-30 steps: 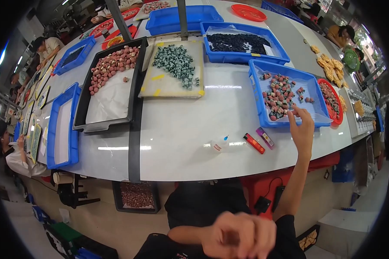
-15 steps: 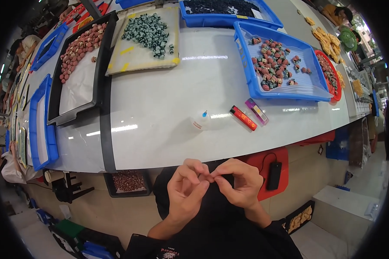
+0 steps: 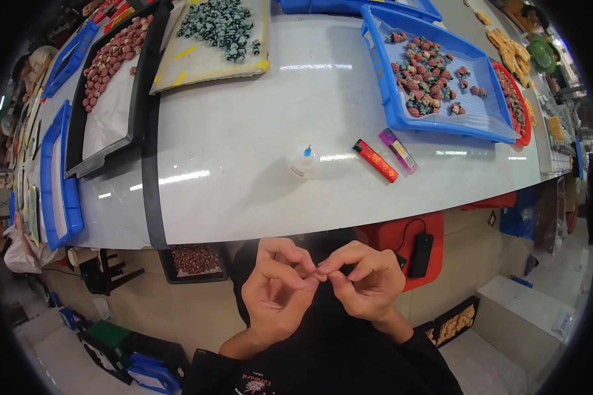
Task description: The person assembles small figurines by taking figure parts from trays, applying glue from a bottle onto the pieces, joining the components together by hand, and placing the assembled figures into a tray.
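Note:
In front of my body, just below the table's near edge, my left hand [image 3: 278, 284] and my right hand [image 3: 366, 280] meet fingertip to fingertip. Both thumbs and forefingers are pinched together. Whatever lies between them is too small and too covered to make out. Beyond my hands a small white bottle [image 3: 301, 166] with a blue tip stands on the table [image 3: 237, 191]. To its right lie a red lighter [image 3: 375, 161] and a purple lighter [image 3: 398, 151], side by side and touching neither hand.
A blue tray [image 3: 454, 122] of small red-and-green figures stands at the right. Farther left are a yellow-edged board [image 3: 207, 74] with green pieces and a black tray [image 3: 109, 150] of round pink pieces. A red stool [image 3: 435, 257] holds a black device [image 3: 421, 256].
Both hands stay pinched together, with the left fingers shifting slightly. The view has tilted, so the table and trays sit higher in the picture.

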Tool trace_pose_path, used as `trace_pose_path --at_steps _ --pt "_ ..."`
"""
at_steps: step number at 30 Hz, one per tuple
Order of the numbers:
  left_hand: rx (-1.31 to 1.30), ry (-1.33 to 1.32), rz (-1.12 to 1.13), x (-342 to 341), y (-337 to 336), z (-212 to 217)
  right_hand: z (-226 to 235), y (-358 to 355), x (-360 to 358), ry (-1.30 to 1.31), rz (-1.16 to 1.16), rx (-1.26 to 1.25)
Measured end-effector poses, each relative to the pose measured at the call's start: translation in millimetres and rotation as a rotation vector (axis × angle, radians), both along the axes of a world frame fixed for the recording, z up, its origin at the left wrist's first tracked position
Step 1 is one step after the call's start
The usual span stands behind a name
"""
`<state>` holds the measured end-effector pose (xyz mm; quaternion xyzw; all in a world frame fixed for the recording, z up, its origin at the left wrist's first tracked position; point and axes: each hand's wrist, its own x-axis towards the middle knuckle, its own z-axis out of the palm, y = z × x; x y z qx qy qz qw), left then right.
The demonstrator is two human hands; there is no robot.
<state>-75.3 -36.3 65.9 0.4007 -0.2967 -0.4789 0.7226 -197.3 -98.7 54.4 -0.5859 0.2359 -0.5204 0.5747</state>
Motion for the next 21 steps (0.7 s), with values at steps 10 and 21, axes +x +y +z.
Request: trace_pose_path --at_steps 10,21 --pt "0.125 -0.222 -0.260 33.6 1.0 1.5 5.2 -20.6 -0.6 0.386 0.099 -0.508" --pt "0.248 -1.017 0.286 188.0 -48.1 58.3 -27.3 -47.4 5.5 0.462 -0.248 -0.439"
